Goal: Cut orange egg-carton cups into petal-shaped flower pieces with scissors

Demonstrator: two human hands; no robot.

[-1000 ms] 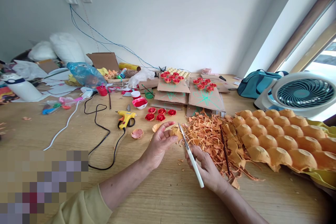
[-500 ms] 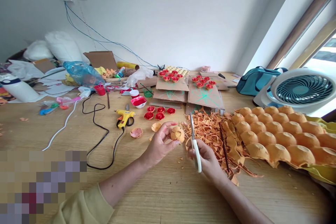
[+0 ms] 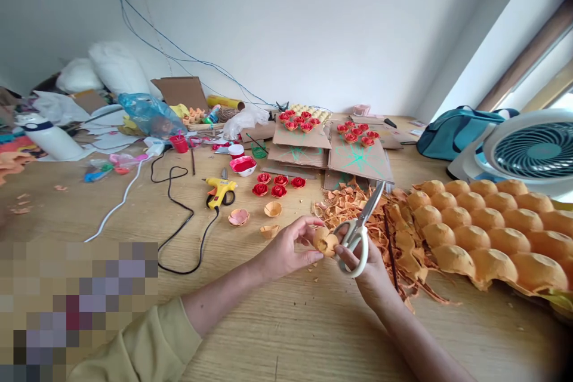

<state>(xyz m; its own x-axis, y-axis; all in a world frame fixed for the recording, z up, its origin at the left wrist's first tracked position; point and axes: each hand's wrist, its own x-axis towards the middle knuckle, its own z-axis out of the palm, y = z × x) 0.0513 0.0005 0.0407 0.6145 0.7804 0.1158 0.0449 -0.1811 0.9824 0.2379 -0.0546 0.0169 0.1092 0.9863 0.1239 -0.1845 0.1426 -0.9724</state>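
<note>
My left hand (image 3: 290,249) pinches a small orange cardboard cup (image 3: 325,242) cut from an egg tray. My right hand (image 3: 364,268) grips white-handled scissors (image 3: 359,230) with the blades pointing up and away, right beside the cup. Both hands hover over the wooden table (image 3: 286,316), just left of a heap of orange cardboard scraps (image 3: 353,206). A large orange egg tray (image 3: 487,233) lies upside down to the right.
Loose cut cups (image 3: 272,209) and red paper roses (image 3: 277,185) lie ahead of my hands, near a yellow glue gun (image 3: 219,190) with a black cord. Cardboard sheets (image 3: 353,158) carry more roses. A fan (image 3: 530,152) and a teal bag (image 3: 452,134) stand at right.
The scissors swung from pointing up-left to pointing up-right, and my right hand closed in on the cup. The view shifted left, and my hands now sit lower and further right in it.
</note>
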